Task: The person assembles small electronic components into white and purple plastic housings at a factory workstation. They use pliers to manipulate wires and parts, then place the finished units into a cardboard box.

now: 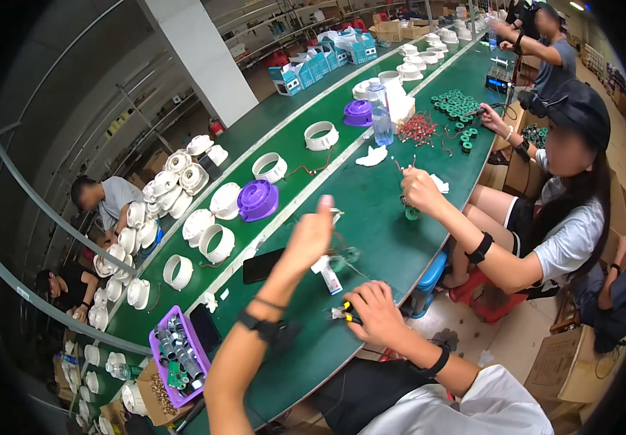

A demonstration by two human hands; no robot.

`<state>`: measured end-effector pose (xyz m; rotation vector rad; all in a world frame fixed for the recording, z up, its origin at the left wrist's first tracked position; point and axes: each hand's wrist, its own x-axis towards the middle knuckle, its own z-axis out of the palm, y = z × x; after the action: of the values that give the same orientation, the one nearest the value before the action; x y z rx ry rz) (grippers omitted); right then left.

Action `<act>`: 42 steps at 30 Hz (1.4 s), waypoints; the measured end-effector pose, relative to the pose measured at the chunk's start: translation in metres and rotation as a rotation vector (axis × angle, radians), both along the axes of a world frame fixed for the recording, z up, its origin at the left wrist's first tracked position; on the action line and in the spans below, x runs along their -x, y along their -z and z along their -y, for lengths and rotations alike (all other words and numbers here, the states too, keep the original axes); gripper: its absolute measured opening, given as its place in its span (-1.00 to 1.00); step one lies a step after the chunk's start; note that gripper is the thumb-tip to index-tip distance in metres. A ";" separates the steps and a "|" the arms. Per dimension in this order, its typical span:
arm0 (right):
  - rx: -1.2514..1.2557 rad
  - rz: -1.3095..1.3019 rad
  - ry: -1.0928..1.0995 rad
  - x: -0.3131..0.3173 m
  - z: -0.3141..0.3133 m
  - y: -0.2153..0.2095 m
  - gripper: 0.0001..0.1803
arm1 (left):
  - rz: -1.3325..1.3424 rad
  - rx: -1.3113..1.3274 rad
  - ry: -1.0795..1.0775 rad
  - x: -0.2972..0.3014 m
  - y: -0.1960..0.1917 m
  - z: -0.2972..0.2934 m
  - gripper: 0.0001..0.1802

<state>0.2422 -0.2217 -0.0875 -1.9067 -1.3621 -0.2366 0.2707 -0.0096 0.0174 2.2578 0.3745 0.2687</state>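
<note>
My left hand (pixel 310 233) is raised over the green table, thumb up and fingers curled closed. A blurred green ring-shaped part (pixel 345 255) shows just below it, with faint thin wires near the fingers; what the fingers grip is too smeared to make out. Low at the table's near edge, my right hand (pixel 378 313) is closed around small cutters (pixel 343 314) with yellow and black handles, jaws toward the left. Between my hands lies a small white tube (pixel 330 279). A dark phone (pixel 262 266) rests beside my left wrist.
A purple basket (pixel 200 351) of grey cylindrical parts stands left. White rings (pixel 216 243) and purple housings (pixel 258 200) line the strip beyond. To the right, a co-worker's hand (pixel 421 192) holds green coils near a water bottle (pixel 381 116), red wires (pixel 420 129) and more green coils (pixel 455 105).
</note>
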 end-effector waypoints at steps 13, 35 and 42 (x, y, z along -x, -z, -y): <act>0.182 0.049 0.038 0.004 0.003 0.004 -0.40 | -0.114 0.377 0.233 -0.144 0.075 0.049 -0.27; 0.057 0.046 -0.045 0.010 -0.012 0.019 -0.35 | 0.473 -0.538 0.249 -0.045 0.009 0.038 -0.78; 0.263 0.058 -0.246 -0.022 0.014 0.020 -0.27 | 0.464 0.326 -0.326 0.319 -0.046 0.149 -0.63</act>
<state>0.2646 -0.2360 -0.1071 -1.9287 -1.7196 0.0102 -0.0483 -0.1586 0.0638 1.7428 0.4947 0.8212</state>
